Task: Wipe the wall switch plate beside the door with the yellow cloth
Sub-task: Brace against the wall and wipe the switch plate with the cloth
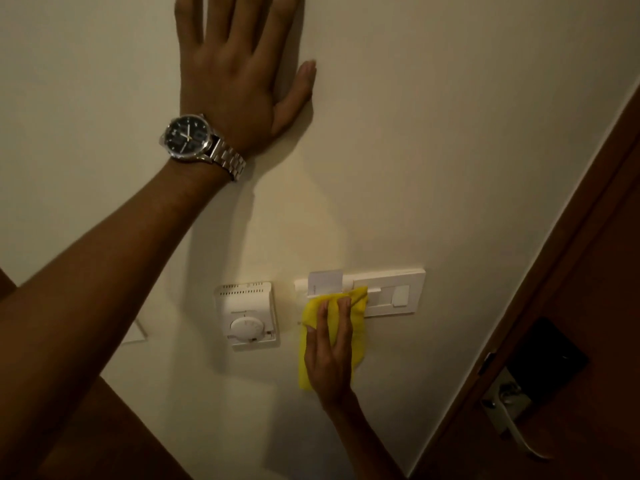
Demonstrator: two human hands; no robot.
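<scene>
My left hand (239,67) is flat on the wall (433,133), high up, with the fingers spread wide apart. It holds nothing. On that wrist I wear a silver watch (188,138) with a dark face.

My right hand (329,351) is lower down. It presses the yellow cloth (358,327) against the wall. My fingers (343,327) lie long and flat on top of the cloth, close together, not curled around it — the cloth sits between my palm and the wall. The cloth pokes out on the left, on the right and above my fingertips.

The switch plate (394,292) is white and long. It sits just above and to the right of my right hand. The top corner of the yellow cloth touches the lower left part of the plate, next to the wide switch (401,294). Most of the plate is bare and lies to the right of the cloth. A small white card (323,280) sticks up at the left end of the plate, right above my fingertips.

To the left of my right hand there is a white box with a round dial (247,315) — near the cloth but not touching it.

On the far right is the brown door (588,306). It has a silver handle (516,420) and a black lock panel (550,355).
</scene>
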